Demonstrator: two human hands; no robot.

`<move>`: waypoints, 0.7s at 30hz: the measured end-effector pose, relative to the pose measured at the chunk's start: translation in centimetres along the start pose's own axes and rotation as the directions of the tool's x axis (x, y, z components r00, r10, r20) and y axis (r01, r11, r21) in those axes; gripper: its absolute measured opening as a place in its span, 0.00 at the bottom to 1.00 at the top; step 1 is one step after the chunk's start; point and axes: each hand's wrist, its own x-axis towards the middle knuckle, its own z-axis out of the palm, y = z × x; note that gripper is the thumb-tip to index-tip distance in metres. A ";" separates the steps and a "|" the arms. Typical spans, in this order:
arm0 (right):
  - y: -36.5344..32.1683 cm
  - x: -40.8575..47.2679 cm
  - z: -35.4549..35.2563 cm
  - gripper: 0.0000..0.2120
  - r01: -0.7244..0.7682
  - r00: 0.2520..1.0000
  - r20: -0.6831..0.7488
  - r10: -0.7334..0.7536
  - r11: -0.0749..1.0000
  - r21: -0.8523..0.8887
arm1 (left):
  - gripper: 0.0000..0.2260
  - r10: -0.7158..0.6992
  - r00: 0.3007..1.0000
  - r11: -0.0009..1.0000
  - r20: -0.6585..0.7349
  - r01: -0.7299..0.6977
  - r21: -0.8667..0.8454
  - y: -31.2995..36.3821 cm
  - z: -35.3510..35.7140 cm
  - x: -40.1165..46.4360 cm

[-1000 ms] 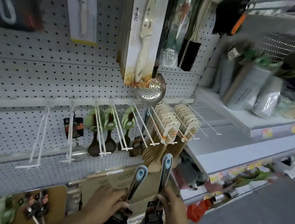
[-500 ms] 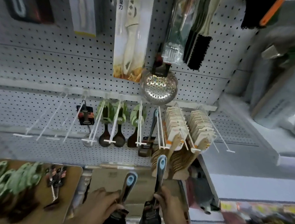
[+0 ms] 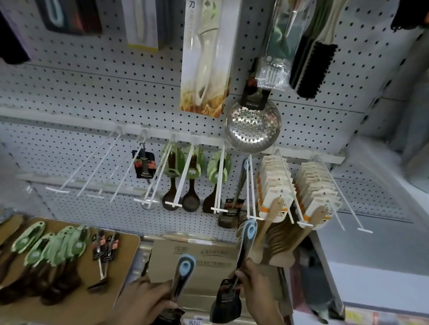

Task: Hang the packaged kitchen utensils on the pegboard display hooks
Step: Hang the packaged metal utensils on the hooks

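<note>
**Hanging eye held just short of the hook tip**

The likeliest fault is judged to be a missed threading. The right hand (image 3: 254,282) is closed around the lower shaft of a black spatula (image 3: 230,296), and the blue-ringed hanging eye (image 3: 249,230) stands well above the fingers (image 3: 237,275), just below the crossbar tip of a white double-wire hook (image 3: 251,216). Because the grip is taken low, near the blade, a small wobble at the wrist would be enlarged at the eye; the crossbar could be struck rather than entered, or only one wire caught. A matching spatula (image 3: 232,213) already hangs further back on the same hook, and it could be knocked or pushed askew. The carded wooden spatulas (image 3: 274,193) packed on the hook just to the right of the raised eye could also be snagged.

The left hand (image 3: 149,301) is wrapped shut around a second spatula (image 3: 175,288), its eye pointing up above the knuckles; with both hands occupied, a slip could not be corrected easily.

Each spatula is seen as a slim grey-black handle ending in a pale blue loop, with a dark blade and a small printed card below the fingers. Its print cannot be read. More stock lies on a brown board (image 3: 126,242) to the left of the left hand.
</note>
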 end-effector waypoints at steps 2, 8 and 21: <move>0.1 0.0 0.2 0.08 0.012 1.000 -0.016 -0.012 1.000 0.001 | 0.13 -0.044 0.999 0.996 -0.009 0.043 -0.076 -0.9 1.0 -0.4; -0.4 0.2 0.2 0.07 0.077 0.996 -0.034 -0.079 0.995 -0.058 | 0.15 -0.076 0.997 0.986 0.026 0.079 -0.145 -1.8 1.9 -0.2; -1.6 0.6 1.2 0.08 0.196 0.975 -0.084 -0.207 0.973 -0.123 | 0.13 -0.027 0.997 0.994 0.067 0.020 0.110 -0.9 -1.5 -0.2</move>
